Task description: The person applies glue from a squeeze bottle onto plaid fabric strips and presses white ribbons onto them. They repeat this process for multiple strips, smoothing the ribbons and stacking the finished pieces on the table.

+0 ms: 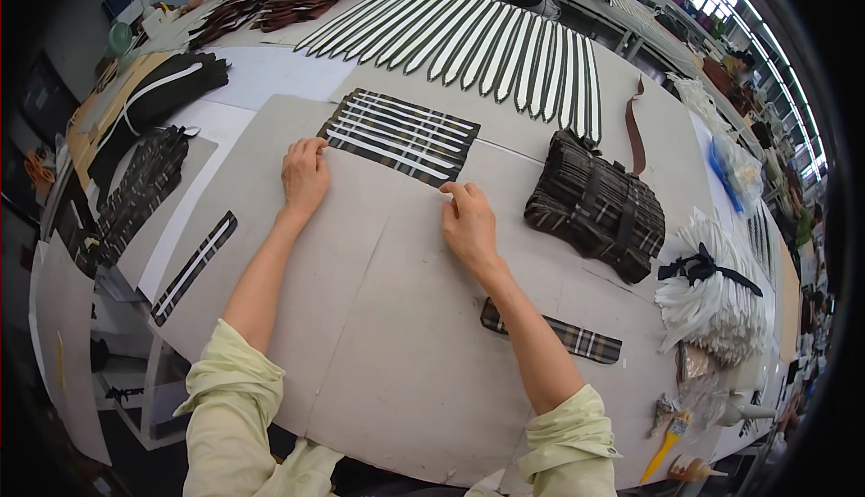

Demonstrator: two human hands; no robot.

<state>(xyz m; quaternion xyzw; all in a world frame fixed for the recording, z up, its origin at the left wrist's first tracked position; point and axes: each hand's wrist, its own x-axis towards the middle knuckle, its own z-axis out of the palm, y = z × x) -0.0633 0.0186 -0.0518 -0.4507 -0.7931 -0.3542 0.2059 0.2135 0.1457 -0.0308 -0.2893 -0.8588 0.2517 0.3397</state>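
Note:
A row of dark plaid fabric strips (396, 155) with white strips along them lies side by side on the table, just beyond my hands. My left hand (306, 177) has its fingers closed at the left end of the nearest strip. At that strip's right end, my right hand (469, 227) pinches with thumb and fingertips. The exact grip under the fingertips is partly hidden. One plaid piece (577, 338) lies partly beneath my right forearm. Another narrow plaid strip with a white line (195, 267) rests left of my left forearm.
Pointed white strips with dark edges (487, 42) fan across the far side. A strapped plaid bundle (595, 204) and a tied white bundle (712, 294) sit right, above a yellow brush (668, 447). Dark fabric stacks (144, 182) lie left. People work beyond the table.

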